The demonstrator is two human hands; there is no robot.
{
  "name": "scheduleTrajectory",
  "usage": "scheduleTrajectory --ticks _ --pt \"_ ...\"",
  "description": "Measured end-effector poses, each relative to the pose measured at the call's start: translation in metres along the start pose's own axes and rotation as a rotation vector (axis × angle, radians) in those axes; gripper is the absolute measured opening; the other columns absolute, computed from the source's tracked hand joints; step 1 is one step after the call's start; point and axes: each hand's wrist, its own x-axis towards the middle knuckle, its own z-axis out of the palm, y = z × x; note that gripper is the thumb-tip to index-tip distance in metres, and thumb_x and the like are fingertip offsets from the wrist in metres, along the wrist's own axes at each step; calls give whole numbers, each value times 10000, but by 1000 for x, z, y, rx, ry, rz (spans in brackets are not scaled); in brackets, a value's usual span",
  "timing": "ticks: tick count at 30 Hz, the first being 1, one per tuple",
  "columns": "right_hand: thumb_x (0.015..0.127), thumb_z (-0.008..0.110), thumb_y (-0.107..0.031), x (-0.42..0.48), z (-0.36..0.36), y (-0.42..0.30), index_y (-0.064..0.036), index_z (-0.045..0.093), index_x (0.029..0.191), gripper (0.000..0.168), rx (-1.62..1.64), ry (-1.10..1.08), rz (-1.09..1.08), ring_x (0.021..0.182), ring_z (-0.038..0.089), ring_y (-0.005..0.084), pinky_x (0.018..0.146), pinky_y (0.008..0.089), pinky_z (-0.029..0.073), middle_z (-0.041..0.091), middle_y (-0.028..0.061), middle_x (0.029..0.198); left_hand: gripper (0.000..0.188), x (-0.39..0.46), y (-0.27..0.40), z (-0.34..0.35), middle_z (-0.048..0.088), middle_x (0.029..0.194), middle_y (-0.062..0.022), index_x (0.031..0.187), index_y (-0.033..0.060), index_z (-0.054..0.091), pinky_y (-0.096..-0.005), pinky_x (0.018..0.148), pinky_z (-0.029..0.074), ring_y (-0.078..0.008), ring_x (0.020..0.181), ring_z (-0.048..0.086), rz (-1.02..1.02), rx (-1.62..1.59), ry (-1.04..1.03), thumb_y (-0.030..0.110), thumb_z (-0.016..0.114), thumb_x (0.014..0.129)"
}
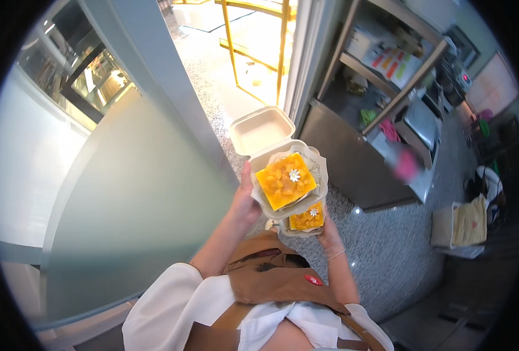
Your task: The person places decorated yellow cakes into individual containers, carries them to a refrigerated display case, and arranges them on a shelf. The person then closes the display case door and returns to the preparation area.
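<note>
My left hand (247, 199) grips the side of an upper takeout clamshell box (277, 214), its hinged lid (261, 130) folded back. On printed paper inside lies a square yellow cake (285, 180), topped with diced orange fruit and a white daisy-like flower. Lower and partly covered by that box, a second box (303, 234) is in my right hand (328, 232); it holds a similar cake (306, 218) with a white flower. Most of my right fingers are hidden by the boxes.
A frosted glass panel (145, 197) stands at the left, beside a bright doorway with a yellow-framed rack (231, 57). On the right are a stainless-steel counter (356, 162) with shelving, pink cloths (390, 130), a speckled floor (373, 254) and a bin-like container (443, 226).
</note>
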Motion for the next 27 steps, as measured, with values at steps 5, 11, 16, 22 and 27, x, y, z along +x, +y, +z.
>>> scheduleTrajectory --ticks 5,11,16,22,27 --pt "957 405 -404 20 7 -24 -70 393 1328 499 -37 -98 49 1161 502 180 944 341 449 489 54 1295 603 -5 -18 10 487 1280 -92 1321 81 374 -354 998 399 -212 1164 484 86 -39 59 537 367 926" --pt "956 410 -402 19 43 -49 -53 388 1329 511 -187 -235 139 1145 507 170 937 336 453 496 59 1282 602 -36 -25 19 474 1293 -99 1331 78 361 -352 998 397 -218 1175 475 316 -74 52 530 353 933" --pt "960 413 -378 49 37 -73 -52 411 1298 470 -245 -439 198 1091 537 164 903 312 484 524 62 1223 609 -51 -58 30 471 1295 -102 1330 73 358 -363 996 403 -223 1177 473 531 -145 164 531 361 929" --pt "963 404 -370 87 44 -80 -43 418 1273 451 -277 -587 282 1080 553 179 874 296 517 542 73 1190 585 -55 -95 16 488 1274 -96 1325 72 366 -366 980 425 -222 1151 499 771 -239 246 511 358 938" --pt "971 367 -395 160 20 -55 -46 396 1312 489 -333 -641 366 1109 541 205 918 339 475 532 87 1232 587 -39 -127 -6 472 1293 -81 1331 80 362 -359 999 402 -213 1169 481 896 -260 285 515 351 939"
